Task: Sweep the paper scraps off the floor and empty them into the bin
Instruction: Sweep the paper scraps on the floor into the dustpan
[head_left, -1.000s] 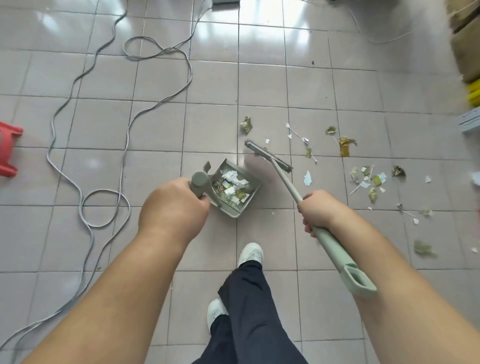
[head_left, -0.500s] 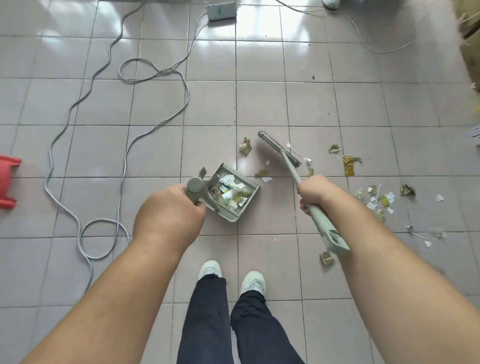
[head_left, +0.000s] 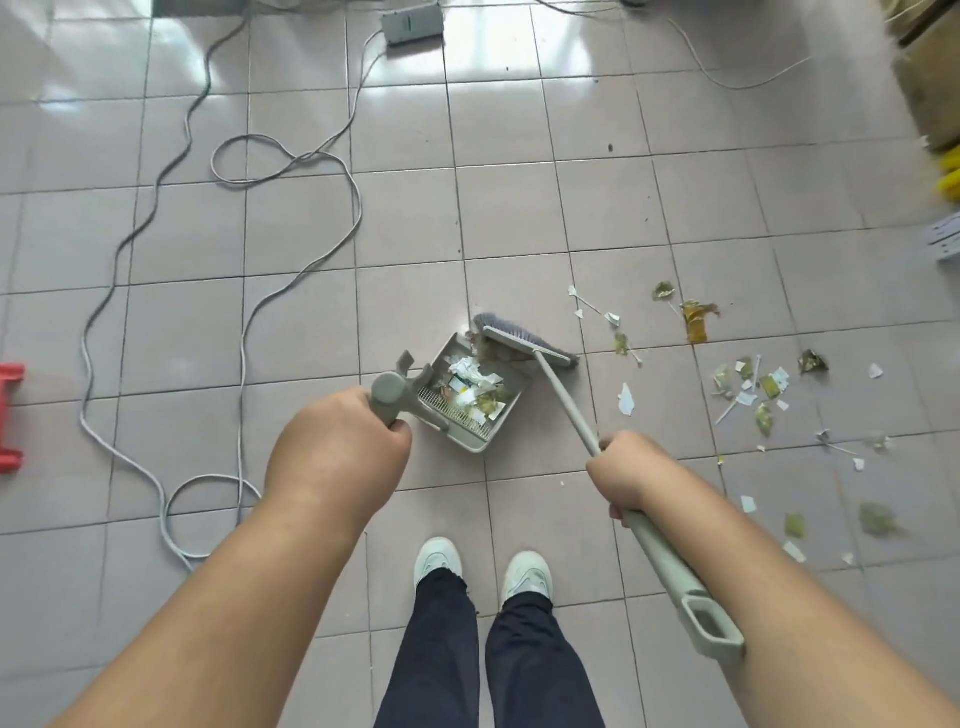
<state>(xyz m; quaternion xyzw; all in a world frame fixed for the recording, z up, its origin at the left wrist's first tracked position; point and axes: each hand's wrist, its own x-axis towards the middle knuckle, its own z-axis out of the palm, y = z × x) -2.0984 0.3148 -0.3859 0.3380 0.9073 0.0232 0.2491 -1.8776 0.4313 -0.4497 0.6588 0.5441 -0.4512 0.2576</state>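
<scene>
My left hand grips the handle of a grey-green dustpan that rests on the tiled floor ahead of my feet. White and yellow-green paper scraps lie inside the pan. My right hand grips the grey-green broom handle. The broom head sits at the pan's far open edge, its bristles touching the rim. More paper scraps are scattered on the floor to the right, with several others nearer my right arm. No bin is in view.
A long grey cable loops over the floor on the left and runs up to a grey box. A red plastic object sits at the left edge. Cardboard and yellow items stand at the right edge. My shoes are below the pan.
The broom head has swept left from the scraps to the dustpan's mouth, pushing a few scraps in. The view has shifted back, and my feet now stand side by side.
</scene>
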